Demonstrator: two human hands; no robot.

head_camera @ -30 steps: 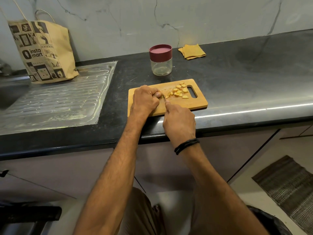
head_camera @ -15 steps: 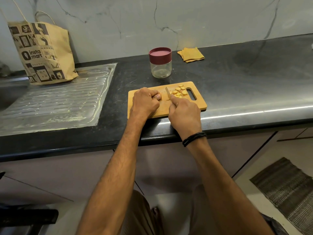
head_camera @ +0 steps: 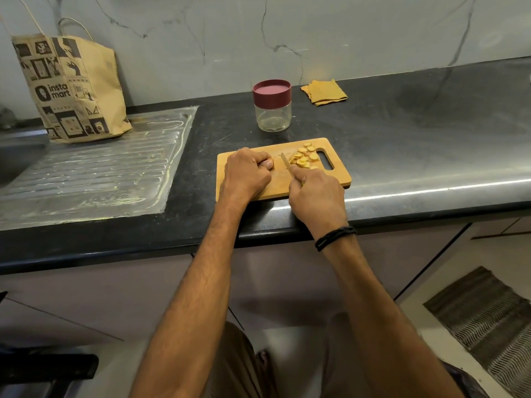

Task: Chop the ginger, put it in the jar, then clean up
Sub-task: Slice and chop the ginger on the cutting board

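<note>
1. Hands first: left hand sits on the left half of the cutting board, knuckles up, fingers curled tight. It looks to be pinning the ginger stub. The stub is hidden under the fingers, so I can't tell how much is left.
2. Right hand is wrapped round the knife. The handle is buried in the fist and the short blade points away from the person, between the left hand and the cut pieces.
3. Ginger slices lie in a loose pile at the board's right end, just beside the handle slot and near the blade.
4. Jar stands on the tabletop behind the board, not touching it. The maroon lid is on and the glass looks empty.
5. Handling, my guess: slices are light, stiff and a bit damp, so pinch them in bunches or tip the board over the jar mouth. The stub is small, knobbly and slick on its cut face; hold it by the uncut end with fingertips tucked. The jar is smooth, breakable glass; grip the body and twist the lid with the other hand.
6. Stage: chopping is under way; jar filling and cleanup are not yet done.
7. Also there: folded cloth behind the jar to the right, and a paper bag on the drainboard.
</note>
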